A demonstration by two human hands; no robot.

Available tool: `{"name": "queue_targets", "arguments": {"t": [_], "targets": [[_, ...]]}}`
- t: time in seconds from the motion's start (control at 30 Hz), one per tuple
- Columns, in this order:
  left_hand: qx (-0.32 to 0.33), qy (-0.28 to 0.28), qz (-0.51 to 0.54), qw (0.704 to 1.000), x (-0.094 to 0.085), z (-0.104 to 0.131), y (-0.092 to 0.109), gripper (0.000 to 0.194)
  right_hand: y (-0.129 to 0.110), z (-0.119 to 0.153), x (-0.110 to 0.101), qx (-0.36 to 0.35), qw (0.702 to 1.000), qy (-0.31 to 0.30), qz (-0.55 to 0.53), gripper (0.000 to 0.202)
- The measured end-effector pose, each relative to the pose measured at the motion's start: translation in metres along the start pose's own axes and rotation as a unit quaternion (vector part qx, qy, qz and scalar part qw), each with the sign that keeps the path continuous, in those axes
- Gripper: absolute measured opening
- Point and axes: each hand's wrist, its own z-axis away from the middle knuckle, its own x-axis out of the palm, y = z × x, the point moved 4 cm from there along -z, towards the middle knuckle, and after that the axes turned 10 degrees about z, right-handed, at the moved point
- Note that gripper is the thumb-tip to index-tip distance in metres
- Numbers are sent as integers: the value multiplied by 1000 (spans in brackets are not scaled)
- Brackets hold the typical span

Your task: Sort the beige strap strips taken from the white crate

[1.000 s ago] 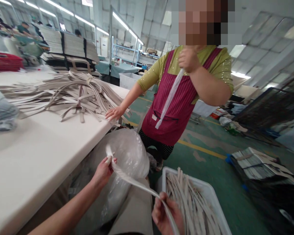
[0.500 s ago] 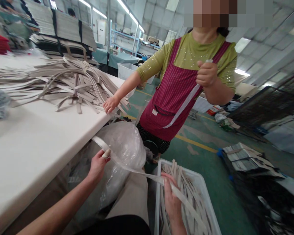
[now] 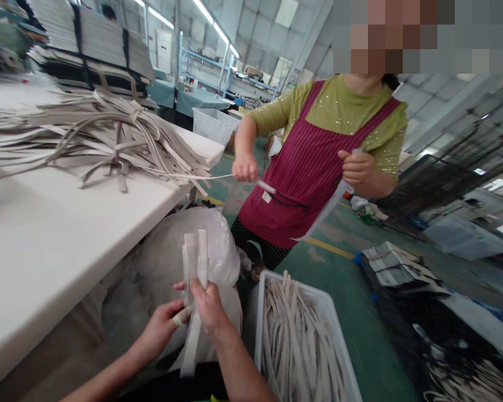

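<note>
Brought together since the earlier frames, the left hand and the right hand are held close, where the strip was stretched between them before. The pale strip is pinched by both before the plastic bag, with two lengths upright above the fingers and one hanging below. Both forearms are angled inward from the near side. The left is bounded by the table, its edge running diagonally; the right by the white bin, filled with strips, with open floor beyond. On the co-worker's apron a small label is borne, too small to be read. Near the pile of strips, another strip is gripped by the co-worker's hand.
</note>
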Motion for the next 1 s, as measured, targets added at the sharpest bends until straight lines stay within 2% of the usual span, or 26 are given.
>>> {"name": "queue_targets", "arguments": {"t": [0.07, 0.17, 0.27, 0.37, 0.43, 0.5, 0.57, 0.6, 0.7, 0.77, 0.87, 0.93, 1.0], "targets": [[-8, 33, 37, 999, -11, 6, 3, 49, 1, 7, 1, -4, 1000, -13, -1, 72], [18, 58, 113, 992, -17, 7, 24, 66, 6, 19, 2, -6, 996, -72, 58, 71], [-8, 15, 135, 991, -4, 2, 42, 75, 16, 26, 7, 35, 988, -123, 86, 71], [-28, -24, 103, 994, 10, 2, 42, 64, 14, 26, 10, 48, 987, -141, 59, 71], [-11, -46, 76, 996, 12, 5, 40, 60, 7, 24, 11, 33, 987, -152, 45, 70], [-23, -86, 67, 994, 12, 8, 41, 60, 3, 23, 11, 30, 984, -173, 30, 69], [-36, -107, 103, 988, 8, 7, 52, 59, 6, 24, 11, 52, 980, -193, 11, 68], [-27, -99, 132, 986, 5, 5, 60, 62, 9, 25, 12, 69, 978, -198, 2, 68], [35, -27, 173, 984, -5, -2, 87, 77, 19, 26, 17, 119, 971, -208, 2, 70], [-2, -31, 135, 990, -1, -3, 92, 78, 21, 26, 20, 131, 969, -210, 10, 71], [-108, -70, 94, 987, 9, -2, 87, 81, 14, 26, 24, 100, 971, -211, 46, 72], [-96, -21, 106, 990, 7, -6, 88, 77, 9, 26, 25, 58, 972, -205, 99, 75], [-33, 63, 118, 990, -1, -14, 95, 69, 9, 29, 26, 25, 969, -195, 151, 78]]}}
